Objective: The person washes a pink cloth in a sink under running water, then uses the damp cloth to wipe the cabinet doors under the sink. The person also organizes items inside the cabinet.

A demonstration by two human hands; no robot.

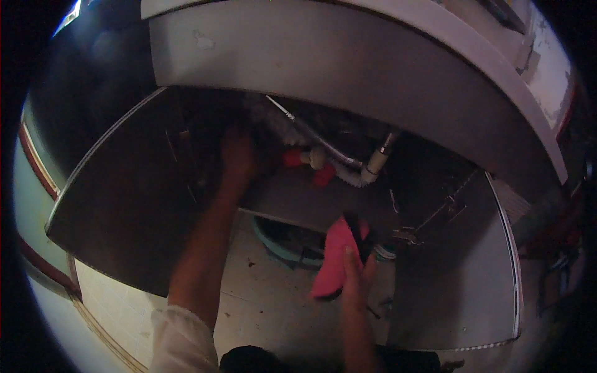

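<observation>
My left hand (239, 152) reaches deep into a dark open cabinet, close to its left inner side. Its fingers are lost in shadow, so what they touch cannot be made out. Lower down and to the right, my right hand (357, 267) is closed on a pink cloth (336, 258) with a dark edge or underside, held in front of the cabinet floor's edge. Between and beyond the hands are a red and pale pipe fitting (317, 158), a silver hose (317, 143) and a pale connector (374, 166).
Cabinet doors stand open on the left (118, 199) and right (457, 280). A pale panel (280, 43) overhangs the opening. Beneath the cabinet floor sits a teal basin (270, 239) with dark contents. The tiled floor (261, 304) has scattered dark specks.
</observation>
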